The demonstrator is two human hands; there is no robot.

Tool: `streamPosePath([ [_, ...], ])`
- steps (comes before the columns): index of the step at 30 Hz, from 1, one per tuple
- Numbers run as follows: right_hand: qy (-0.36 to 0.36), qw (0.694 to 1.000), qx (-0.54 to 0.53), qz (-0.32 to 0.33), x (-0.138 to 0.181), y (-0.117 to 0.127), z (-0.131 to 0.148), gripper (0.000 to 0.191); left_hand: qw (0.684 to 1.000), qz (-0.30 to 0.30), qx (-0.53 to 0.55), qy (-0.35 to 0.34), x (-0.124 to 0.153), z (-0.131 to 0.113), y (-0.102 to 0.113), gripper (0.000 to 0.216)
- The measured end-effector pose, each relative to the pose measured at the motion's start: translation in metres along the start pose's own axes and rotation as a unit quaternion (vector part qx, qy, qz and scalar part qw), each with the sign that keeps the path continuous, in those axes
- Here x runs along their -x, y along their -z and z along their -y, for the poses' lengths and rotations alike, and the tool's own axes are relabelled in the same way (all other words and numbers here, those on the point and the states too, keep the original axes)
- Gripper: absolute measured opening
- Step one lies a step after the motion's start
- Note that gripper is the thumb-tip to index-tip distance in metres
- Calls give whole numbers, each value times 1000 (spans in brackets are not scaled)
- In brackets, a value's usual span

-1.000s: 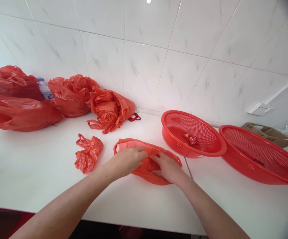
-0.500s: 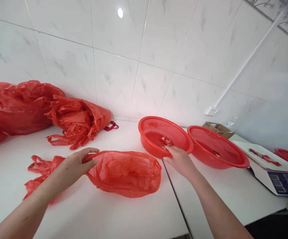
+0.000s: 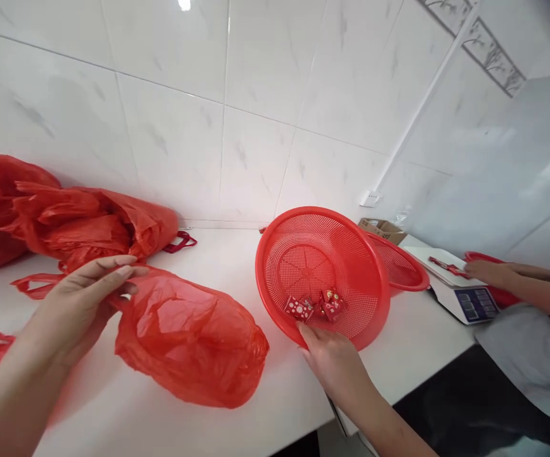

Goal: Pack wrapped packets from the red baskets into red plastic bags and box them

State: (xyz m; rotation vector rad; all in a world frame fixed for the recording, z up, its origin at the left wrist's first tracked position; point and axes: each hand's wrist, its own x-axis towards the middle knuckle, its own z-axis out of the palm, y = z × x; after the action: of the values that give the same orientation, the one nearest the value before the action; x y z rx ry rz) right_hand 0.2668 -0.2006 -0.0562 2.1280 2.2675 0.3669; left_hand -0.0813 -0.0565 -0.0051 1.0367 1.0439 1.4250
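Observation:
My left hand [image 3: 87, 301] pinches the edge of a red plastic bag [image 3: 193, 336], whose wide mouth gapes toward me. With my right hand [image 3: 334, 362] I grip the near rim of a red perforated basket [image 3: 374, 279], thumb over the edge. The basket is tilted so that its inside faces me. Several small red wrapped packets [image 3: 315, 306] lie low in it, close to the gripped rim. The bag and the basket are side by side, a small gap between them.
Bundled red bags [image 3: 94, 222] lie at the back left. Behind my basket stands a second red basket [image 3: 403, 263]. Farther right are a cardboard box [image 3: 383, 228], a scale [image 3: 469, 298] and a co-worker's hand [image 3: 486, 273] holding red packets over it. A tiled wall closes the back.
My right hand has tipped the basket up toward me, and its packets have gathered near the rim. My left hand has lifted the bag's edge. The view has swung right, revealing the co-worker's arms.

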Motion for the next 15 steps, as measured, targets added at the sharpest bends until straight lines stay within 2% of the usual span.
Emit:
streamPosePath([
  [4, -23, 998, -26, 55, 18, 27, 5, 44, 997, -2, 67, -37, -2, -5, -30, 27],
  [8, -45, 991, -62, 109, 29, 53, 0, 47, 990, -36, 122, -57, 2, -8, -43, 21],
  [12, -34, 966, -204, 155, 24, 74, -34, 39, 983, -67, 173, -8, 3, -4, -38, 16],
  [14, -74, 953, -248, 156, 14, 75, -62, 45, 978, -64, 198, 10, 2, 1, -35, 20],
  [15, -110, 956, -229, 149, 9, 72, -75, 48, 976, -54, 211, 14, 2, 4, -33, 22],
])
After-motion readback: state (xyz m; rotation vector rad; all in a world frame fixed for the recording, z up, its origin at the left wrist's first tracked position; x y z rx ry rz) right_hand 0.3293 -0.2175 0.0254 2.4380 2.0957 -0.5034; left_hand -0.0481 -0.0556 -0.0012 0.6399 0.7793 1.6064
